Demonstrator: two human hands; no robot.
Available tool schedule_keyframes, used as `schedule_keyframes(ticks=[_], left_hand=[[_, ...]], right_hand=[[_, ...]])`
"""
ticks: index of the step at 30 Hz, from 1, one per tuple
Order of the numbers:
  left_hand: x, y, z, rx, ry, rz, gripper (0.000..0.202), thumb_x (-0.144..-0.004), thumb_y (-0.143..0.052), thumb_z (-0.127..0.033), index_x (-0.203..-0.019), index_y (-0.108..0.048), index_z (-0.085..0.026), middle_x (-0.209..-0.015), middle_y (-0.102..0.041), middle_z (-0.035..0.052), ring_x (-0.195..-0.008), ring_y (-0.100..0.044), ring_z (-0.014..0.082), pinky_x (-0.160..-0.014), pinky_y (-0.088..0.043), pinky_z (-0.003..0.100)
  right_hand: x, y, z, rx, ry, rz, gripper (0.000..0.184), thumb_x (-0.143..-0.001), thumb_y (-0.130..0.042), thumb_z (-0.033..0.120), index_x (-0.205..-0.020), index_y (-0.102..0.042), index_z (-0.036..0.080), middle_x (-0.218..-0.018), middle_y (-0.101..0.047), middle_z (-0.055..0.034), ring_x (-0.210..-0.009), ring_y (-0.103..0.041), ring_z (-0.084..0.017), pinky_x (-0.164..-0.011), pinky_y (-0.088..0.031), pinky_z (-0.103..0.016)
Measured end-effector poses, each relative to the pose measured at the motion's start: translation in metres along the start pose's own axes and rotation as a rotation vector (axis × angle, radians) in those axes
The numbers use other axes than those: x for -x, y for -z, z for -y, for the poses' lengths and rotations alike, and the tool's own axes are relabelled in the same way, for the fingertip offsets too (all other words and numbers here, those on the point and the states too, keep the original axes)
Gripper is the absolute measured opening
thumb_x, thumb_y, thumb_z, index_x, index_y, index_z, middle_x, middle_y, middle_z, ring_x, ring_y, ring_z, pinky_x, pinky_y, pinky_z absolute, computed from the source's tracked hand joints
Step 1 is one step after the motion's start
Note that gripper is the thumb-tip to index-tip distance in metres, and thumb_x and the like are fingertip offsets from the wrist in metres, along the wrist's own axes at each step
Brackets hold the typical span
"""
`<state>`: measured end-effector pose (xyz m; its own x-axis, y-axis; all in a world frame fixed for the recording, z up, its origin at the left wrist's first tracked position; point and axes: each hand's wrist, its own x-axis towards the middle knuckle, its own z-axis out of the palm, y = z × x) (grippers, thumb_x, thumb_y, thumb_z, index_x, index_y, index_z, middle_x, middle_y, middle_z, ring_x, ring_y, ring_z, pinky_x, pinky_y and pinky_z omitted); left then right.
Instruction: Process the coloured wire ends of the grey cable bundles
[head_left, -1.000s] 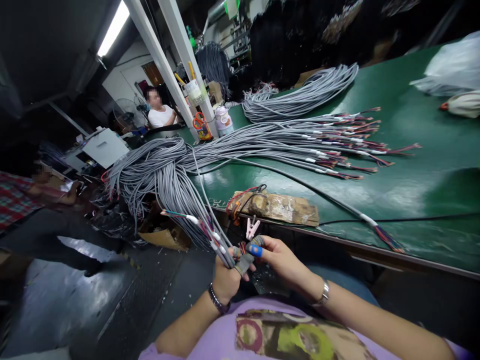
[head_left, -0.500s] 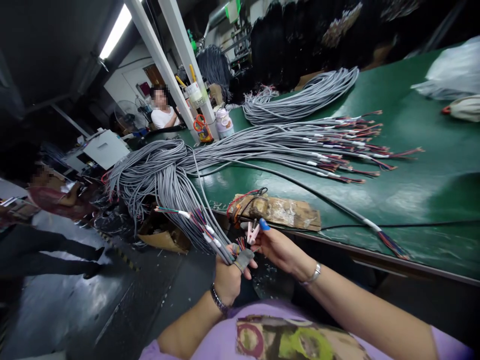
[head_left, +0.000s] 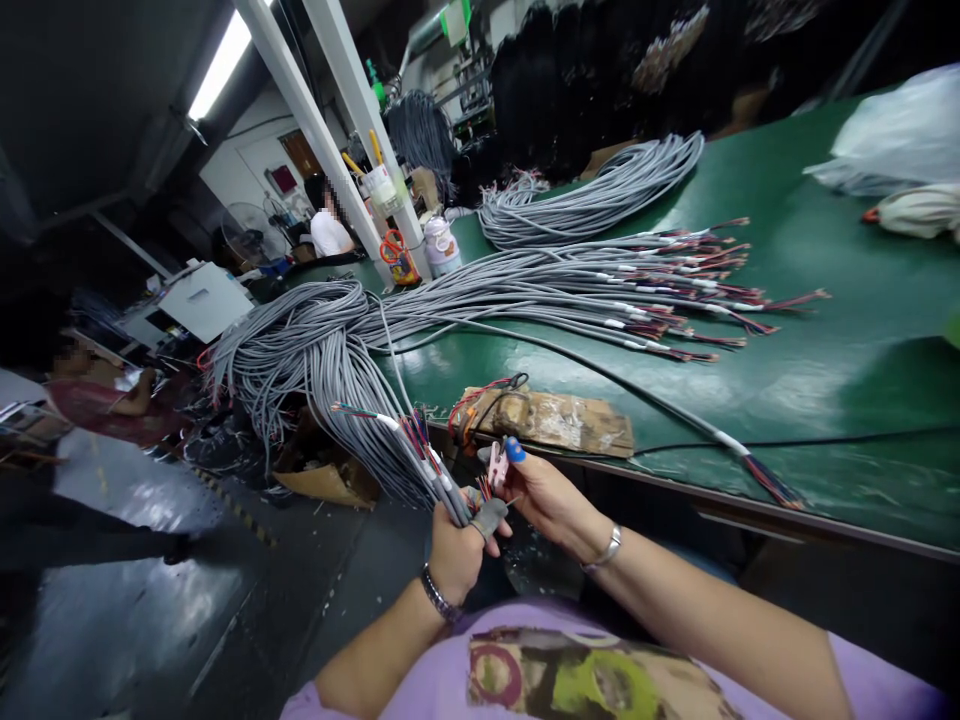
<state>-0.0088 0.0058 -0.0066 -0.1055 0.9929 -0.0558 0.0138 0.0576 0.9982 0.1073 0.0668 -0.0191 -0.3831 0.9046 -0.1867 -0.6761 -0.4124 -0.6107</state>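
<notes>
well, from my remote seat i'm looking at the green table (head_left: 825,330), which is filling most of the right half of the view. a long sheaf of grey cables (head_left: 525,290) is lying across it, its stripped coloured ends pointing right, while its other end is spilling over the near-left edge and hanging down toward the lap. a second coil of grey cable (head_left: 592,190) is sitting farther back, well apart from the hands, and a white plastic bag (head_left: 892,140) is resting at the far right. nearer, a brown taped block (head_left: 570,420) is lying at the table's front edge with red and black wires looping off its left end, and a single dark cable (head_left: 637,385) is running past it to the right. i'm watching the left hand (head_left: 454,545) clenching a bunch of the hanging cable ends (head_left: 427,465), which are sticking up out of the fist just below the table edge. the right hand (head_left: 547,495) is working just beside it, pinching a small pink clip (head_left: 496,464) between the thumb and a finger wearing a blue tip cover (head_left: 514,450). the clip is hovering right over the coloured wires fanning out of the left fist, and i cannot tell whether it is touching them
</notes>
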Motion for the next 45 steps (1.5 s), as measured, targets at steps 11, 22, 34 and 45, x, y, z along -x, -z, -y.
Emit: schedule_keyframes(ticks=[11, 22, 34, 45], left_hand=[[0.008, 0.008, -0.004, 0.064, -0.032, -0.013, 0.031, -0.071, -0.069, -0.042, -0.065, -0.060, -0.013, -0.054, -0.064, 0.0017, -0.035, -0.045, 0.0061, -0.036, -0.032, 0.018], [0.014, 0.013, 0.003, -0.026, -0.062, 0.017, 0.030, -0.074, -0.067, -0.043, -0.069, -0.059, -0.014, -0.059, -0.065, 0.0014, -0.038, -0.048, 0.0068, -0.040, -0.037, 0.019], [0.014, 0.014, -0.003, -0.088, -0.069, 0.074, 0.030, -0.077, -0.065, -0.043, -0.069, -0.059, -0.014, -0.059, -0.066, 0.0027, -0.040, -0.049, 0.0071, -0.041, -0.039, 0.019], [0.010, 0.018, 0.011, 0.055, -0.092, -0.005, 0.028, -0.075, -0.068, -0.040, -0.071, -0.061, -0.013, -0.059, -0.065, 0.0022, -0.038, -0.049, 0.0072, -0.038, -0.037, 0.019]], right_hand=[[0.015, 0.013, 0.001, -0.020, -0.158, 0.070, 0.047, -0.074, -0.058, 0.064, -0.077, -0.064, 0.017, -0.071, -0.061, -0.0029, -0.060, -0.052, -0.011, -0.058, -0.044, -0.024], [0.042, 0.011, -0.004, 0.465, 0.099, 0.198, 0.030, -0.070, -0.072, 0.043, -0.075, -0.061, 0.016, -0.063, -0.058, 0.0009, -0.059, -0.047, -0.011, -0.055, -0.035, -0.024], [0.041, 0.006, -0.003, 0.476, 0.111, 0.214, 0.030, -0.072, -0.070, 0.043, -0.076, -0.058, 0.016, -0.060, -0.058, 0.0018, -0.056, -0.049, -0.011, -0.055, -0.035, -0.025], [0.038, -0.001, -0.001, 0.497, 0.083, 0.129, 0.035, -0.064, -0.075, 0.046, -0.068, -0.059, 0.016, -0.057, -0.054, 0.0028, -0.053, -0.041, -0.009, -0.053, -0.033, -0.024]])
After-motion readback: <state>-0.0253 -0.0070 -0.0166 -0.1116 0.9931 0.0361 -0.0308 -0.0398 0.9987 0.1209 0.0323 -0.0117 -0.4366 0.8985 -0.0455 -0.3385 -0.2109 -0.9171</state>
